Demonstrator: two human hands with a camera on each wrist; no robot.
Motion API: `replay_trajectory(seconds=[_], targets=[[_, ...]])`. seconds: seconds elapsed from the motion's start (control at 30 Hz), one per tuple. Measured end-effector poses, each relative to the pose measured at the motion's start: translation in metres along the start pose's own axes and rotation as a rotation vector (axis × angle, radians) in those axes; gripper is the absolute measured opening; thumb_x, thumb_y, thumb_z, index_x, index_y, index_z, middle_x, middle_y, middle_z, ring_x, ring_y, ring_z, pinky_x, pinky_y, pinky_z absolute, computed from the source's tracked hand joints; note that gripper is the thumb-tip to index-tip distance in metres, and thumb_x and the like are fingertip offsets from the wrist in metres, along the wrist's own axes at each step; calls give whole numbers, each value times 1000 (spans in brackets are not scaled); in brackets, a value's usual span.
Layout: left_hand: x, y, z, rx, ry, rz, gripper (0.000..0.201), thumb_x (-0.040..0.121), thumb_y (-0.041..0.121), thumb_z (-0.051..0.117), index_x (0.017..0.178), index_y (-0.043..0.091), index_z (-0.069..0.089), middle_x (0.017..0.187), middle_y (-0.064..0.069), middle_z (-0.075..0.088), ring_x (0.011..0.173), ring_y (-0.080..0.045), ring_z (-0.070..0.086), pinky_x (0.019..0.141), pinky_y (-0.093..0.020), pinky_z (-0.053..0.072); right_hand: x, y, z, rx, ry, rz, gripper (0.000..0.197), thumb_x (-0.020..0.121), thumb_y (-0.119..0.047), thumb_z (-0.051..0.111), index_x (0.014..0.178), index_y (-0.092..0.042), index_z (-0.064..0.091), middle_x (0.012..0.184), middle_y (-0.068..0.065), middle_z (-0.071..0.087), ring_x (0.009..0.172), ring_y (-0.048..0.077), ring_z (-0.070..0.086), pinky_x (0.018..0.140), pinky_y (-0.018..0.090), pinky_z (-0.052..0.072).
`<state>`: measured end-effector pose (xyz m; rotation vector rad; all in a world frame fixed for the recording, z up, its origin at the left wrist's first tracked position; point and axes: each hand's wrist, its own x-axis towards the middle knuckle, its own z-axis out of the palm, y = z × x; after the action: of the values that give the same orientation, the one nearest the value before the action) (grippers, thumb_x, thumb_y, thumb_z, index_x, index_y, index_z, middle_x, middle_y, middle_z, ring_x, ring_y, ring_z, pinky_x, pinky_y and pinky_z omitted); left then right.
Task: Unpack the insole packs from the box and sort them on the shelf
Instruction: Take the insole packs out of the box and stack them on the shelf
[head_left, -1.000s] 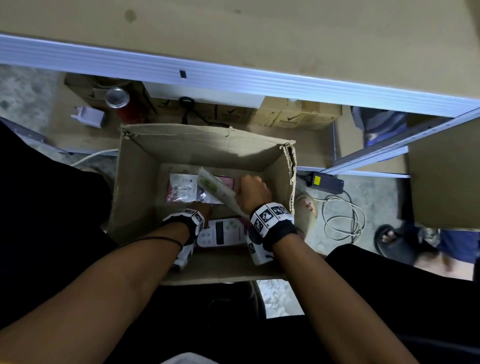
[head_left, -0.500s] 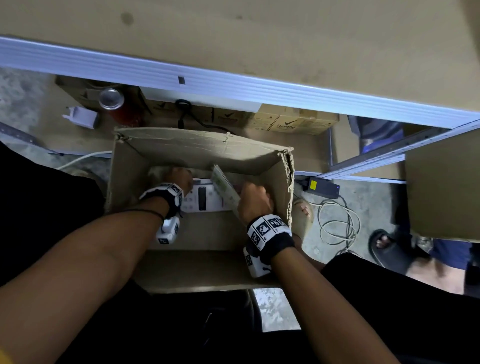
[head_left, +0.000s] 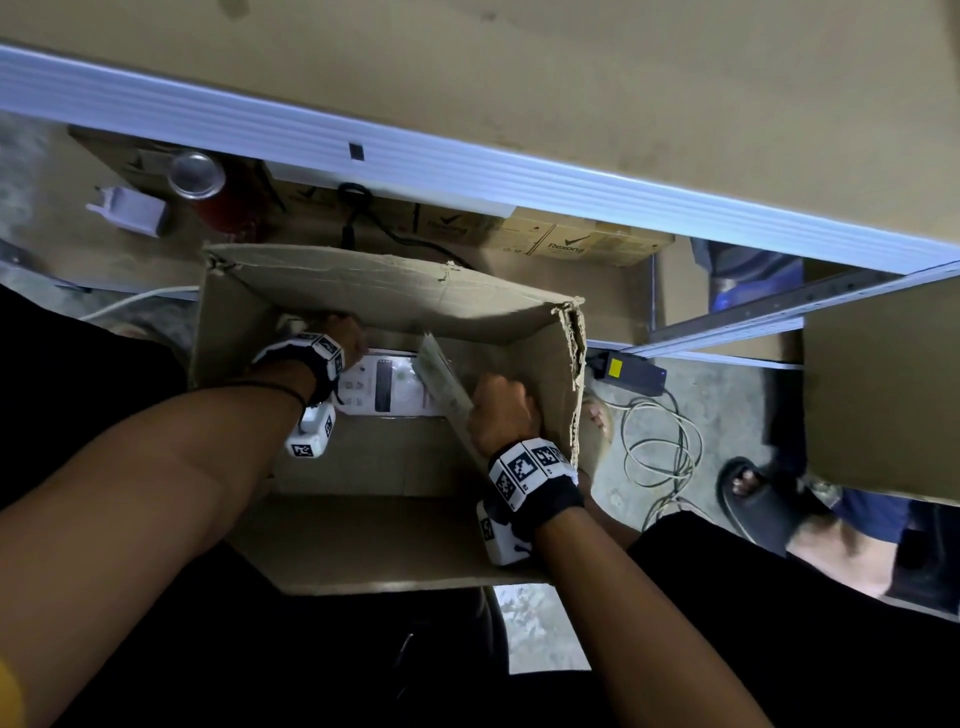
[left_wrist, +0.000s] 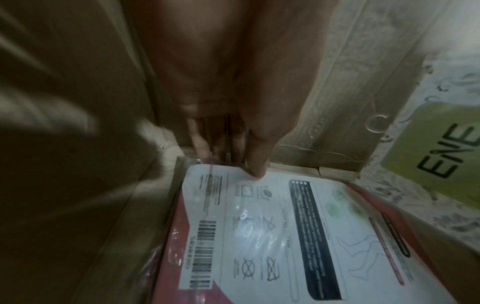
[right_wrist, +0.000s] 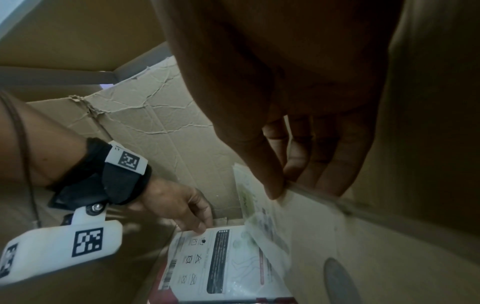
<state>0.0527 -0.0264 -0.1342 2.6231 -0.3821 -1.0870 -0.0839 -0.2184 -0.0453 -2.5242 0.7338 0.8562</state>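
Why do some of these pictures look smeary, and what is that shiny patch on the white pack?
Left wrist view: motion blur smears the box wall; glare sits on the pack wrapper. Right wrist view: the right hand is dark and soft. Head view: dim, edges bent.

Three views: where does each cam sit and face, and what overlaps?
Head: worn on the head, looking down into the open brown cardboard box; both forearms, left hand and right hand show.
Left wrist: looks along the left fingers at the white-backed insole pack on the box floor.
Right wrist: looks along the right hand, which grips the clear green-printed pack; the left hand shows too.
Shared: all three show the white-backed pack.
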Motion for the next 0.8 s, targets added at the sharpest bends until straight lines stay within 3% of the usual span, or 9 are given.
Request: replay_trajectory(seconds=[0.13,0.33,0.53,0.8], targets=[[-2,-6,4,-81,-57,-20,23,96,2,54,108,-4,73,128,-18,65,121,-34,58,104,-33,42,1,-1,3,-5,-18,1,25,88,-26,58,109,-14,63,120,17,59,111,40,59,86,41,48],[-10,-23,6,-48,-135,-47,8,86,2,66,89,5,73,118,-17,68,110,-33,64,100,-38,49,2,0,5,8,-17,15,26,88,-21,57,112,-15,61,124,17,55,116,41,56,91,42,46],[-23,-14,8,5,-110,-33,41,80,8,78,118,-1,68,126,-19,65,117,-34,61,96,-34,48,0,1,4,-6,5,0,24,87,-19,56,109,-11,59,122,19,54,114,43,55,90,42,45],[-46,2,-8,17,-136,18,10,79,10,76,88,8,82,97,-9,77,91,-29,72,88,-36,57,-10,-3,0,-30,77,-62,22,89,-13,52,110,-10,54,123,19,52,116,42,51,94,44,43]])
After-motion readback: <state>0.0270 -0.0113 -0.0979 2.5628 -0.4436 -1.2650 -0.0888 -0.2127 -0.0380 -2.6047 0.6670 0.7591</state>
